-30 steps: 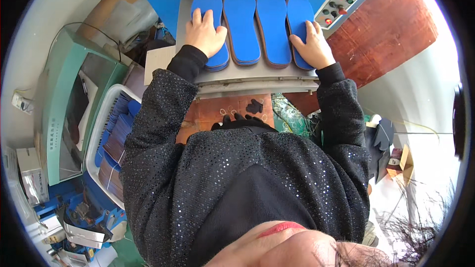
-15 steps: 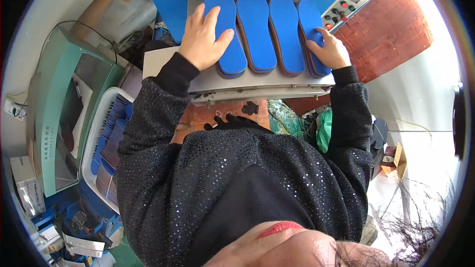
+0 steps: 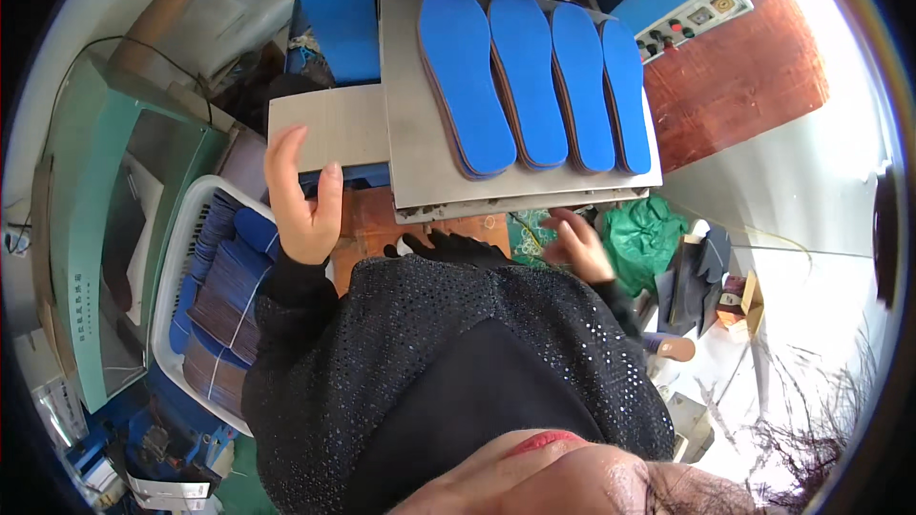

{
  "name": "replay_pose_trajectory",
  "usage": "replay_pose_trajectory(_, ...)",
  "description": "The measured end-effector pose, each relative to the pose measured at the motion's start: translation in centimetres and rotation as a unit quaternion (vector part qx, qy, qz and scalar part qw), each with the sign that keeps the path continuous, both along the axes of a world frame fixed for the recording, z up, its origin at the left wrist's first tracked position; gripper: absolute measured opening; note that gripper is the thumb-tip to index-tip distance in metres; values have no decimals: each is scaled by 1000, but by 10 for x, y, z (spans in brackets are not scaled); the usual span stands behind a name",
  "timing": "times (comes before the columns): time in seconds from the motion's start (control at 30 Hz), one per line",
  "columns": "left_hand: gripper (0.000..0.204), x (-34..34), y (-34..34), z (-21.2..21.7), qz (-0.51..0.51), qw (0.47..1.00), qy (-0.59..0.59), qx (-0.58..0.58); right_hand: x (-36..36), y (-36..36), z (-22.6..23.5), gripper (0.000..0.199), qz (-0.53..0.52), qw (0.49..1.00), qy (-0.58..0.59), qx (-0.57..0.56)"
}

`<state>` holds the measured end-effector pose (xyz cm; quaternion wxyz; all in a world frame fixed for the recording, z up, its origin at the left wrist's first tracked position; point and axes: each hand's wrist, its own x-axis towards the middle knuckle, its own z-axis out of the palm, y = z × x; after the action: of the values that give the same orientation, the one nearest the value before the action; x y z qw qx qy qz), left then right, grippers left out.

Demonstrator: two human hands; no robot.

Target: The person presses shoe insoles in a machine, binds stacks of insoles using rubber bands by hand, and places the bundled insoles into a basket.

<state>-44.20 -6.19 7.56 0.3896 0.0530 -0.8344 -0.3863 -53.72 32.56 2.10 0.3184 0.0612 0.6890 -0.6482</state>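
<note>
Several stacks of blue insoles lie side by side on a grey metal plate (image 3: 415, 153) of a blue machine. The leftmost insole stack (image 3: 466, 86) and the rightmost insole stack (image 3: 625, 95) both lie apart from my hands. My left hand (image 3: 303, 205) hovers left of the plate, beside a pale board (image 3: 329, 129), with thumb and fingers spread and nothing in them. Below the plate's front edge is my right hand (image 3: 580, 248), slightly blurred, its visible fingers apart and holding nothing I can see.
A white basket (image 3: 164, 324) of bundled insoles stands at the left, next to a green cabinet (image 3: 81, 229). The control panel (image 3: 701, 14) is at the upper right, by a reddish board (image 3: 749, 76). Green plastic (image 3: 644, 243) and an opened carton (image 3: 749, 310) lie lower right.
Both hands have left the insole stacks and drawn back toward my body, the left one to the left. The plate and stacks now appear farther right in the view.
</note>
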Motion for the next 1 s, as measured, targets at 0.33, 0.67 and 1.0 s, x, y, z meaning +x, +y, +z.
replay_pose_trajectory(0.33, 41, 41, 14, -28, 95, 995, -36, 9, -65, 3, -155, 60, -143, 960, -85, -227)
replay_pose_trajectory(0.67, 47, 181, 96, -78, 265, 961, -80, -6, -107, -57, -127, 72, -48, 974, 86, -203)
replay_pose_trajectory(1.0, 38, 245, 175, -125, 370, 919, -137, 18, -209, -131, -155, 59, -136, 957, 160, -199)
